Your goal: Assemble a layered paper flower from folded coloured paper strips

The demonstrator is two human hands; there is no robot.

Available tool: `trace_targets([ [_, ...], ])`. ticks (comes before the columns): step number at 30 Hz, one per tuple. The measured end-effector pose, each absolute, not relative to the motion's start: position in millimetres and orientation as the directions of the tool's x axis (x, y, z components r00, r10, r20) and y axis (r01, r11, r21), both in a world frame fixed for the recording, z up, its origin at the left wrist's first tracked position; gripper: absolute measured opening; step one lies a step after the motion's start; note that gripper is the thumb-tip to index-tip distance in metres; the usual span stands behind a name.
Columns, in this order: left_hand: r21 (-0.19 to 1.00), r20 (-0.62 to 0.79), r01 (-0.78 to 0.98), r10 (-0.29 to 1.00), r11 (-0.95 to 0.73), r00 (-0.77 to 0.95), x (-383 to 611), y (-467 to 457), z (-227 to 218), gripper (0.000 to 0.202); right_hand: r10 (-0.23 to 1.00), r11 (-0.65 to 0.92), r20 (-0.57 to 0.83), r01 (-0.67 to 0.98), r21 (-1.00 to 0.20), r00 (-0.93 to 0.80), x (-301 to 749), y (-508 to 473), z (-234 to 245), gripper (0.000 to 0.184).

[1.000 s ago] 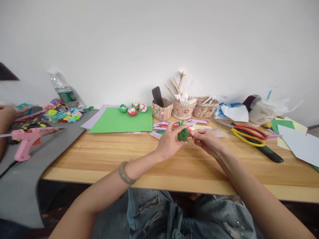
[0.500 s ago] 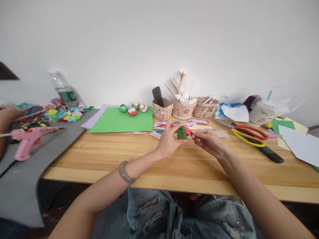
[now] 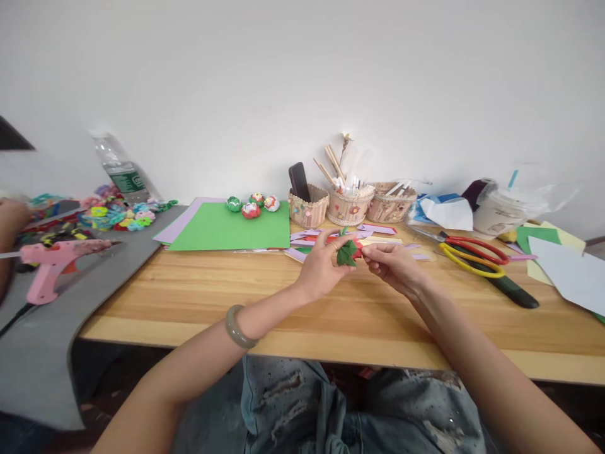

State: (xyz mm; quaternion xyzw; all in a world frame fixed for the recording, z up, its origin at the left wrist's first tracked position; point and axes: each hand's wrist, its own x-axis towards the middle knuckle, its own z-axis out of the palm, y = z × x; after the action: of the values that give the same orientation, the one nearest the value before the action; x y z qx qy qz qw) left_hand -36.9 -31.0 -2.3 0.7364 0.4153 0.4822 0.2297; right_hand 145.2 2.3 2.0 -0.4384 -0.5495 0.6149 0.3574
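A small folded paper flower (image 3: 346,253), green on its left and red on its right, is held between my two hands above the table. My left hand (image 3: 322,265) grips the green part, with its thumb below and fingers above. At the other side, my right hand (image 3: 394,266) pinches the red part between thumb and fingertips. Behind the hands lie paper strips (image 3: 378,231) in purple, red and yellow. Scissors with red and yellow handles (image 3: 477,258) rest to the right of my right hand.
Green paper (image 3: 227,230) bears several folded paper balls (image 3: 251,210). Decorated baskets (image 3: 308,211) with sticks and a phone stand by the wall. A lidded cup (image 3: 501,211) is at right. On the grey mat (image 3: 125,265) lies a pink glue gun (image 3: 50,265), near another person's hand (image 3: 12,221).
The paper flower has turned slightly and shifted a little to the right between my hands. Both hands keep nearly the same grip and place.
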Motion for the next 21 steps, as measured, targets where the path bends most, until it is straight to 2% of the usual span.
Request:
trace_targets([
  [7,0.736,0.507,0.399,0.836,-0.547,0.209,-35.8,-33.1,-1.5,0.055,0.924,-0.123,-0.115,0.0,-0.992,-0.364,140.8,-2.6,6.1,0.015],
  [11,0.738,0.504,0.411,0.842,-0.535,0.191,-36.4,-32.4,-1.5,0.056,0.931,-0.102,-0.085,-0.028,-0.994,-0.356,139.7,-5.1,9.9,0.023],
  [17,0.725,0.499,0.428,0.84,-0.539,0.212,-36.4,-34.3,0.2,0.055,0.925,-0.117,-0.119,0.027,-0.993,-0.36,142.2,-2.4,7.8,0.015],
  [21,0.722,0.477,0.435,0.843,-0.538,0.25,-35.0,-37.0,0.5,0.056,0.926,-0.13,-0.142,0.058,-0.99,-0.35,141.9,-1.1,4.6,0.02],
])
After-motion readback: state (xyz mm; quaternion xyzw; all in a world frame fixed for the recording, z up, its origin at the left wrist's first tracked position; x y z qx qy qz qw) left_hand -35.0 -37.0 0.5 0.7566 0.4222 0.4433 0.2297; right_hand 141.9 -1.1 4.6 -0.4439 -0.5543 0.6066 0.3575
